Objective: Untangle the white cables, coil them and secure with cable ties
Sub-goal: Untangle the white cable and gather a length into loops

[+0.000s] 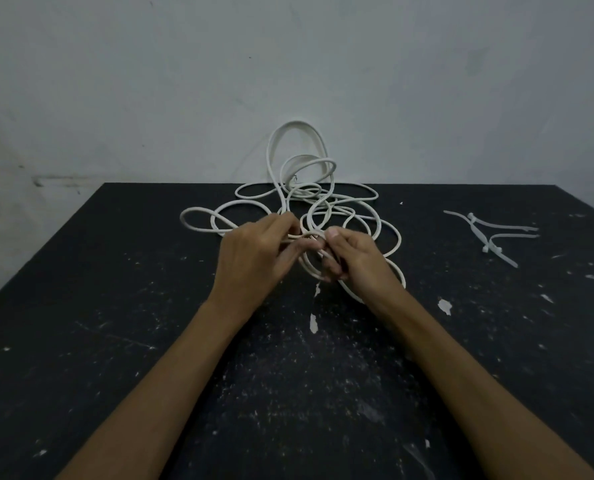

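Note:
A tangle of white cables [309, 188] lies at the middle of the black table [115, 306], with loops standing up against the wall behind. My left hand [254, 258] pinches a strand at the near side of the tangle. My right hand [354, 261] grips a small loop of cable right beside it, fingers curled round the strand. The two hands almost touch. Part of the cable is hidden under my fingers. A few white cable ties [489, 233] lie loose on the table to the right, away from both hands.
A pale grey wall [150, 81] rises directly behind the table's far edge. The table top is scuffed, with white paint chips [444, 306] scattered near my right forearm.

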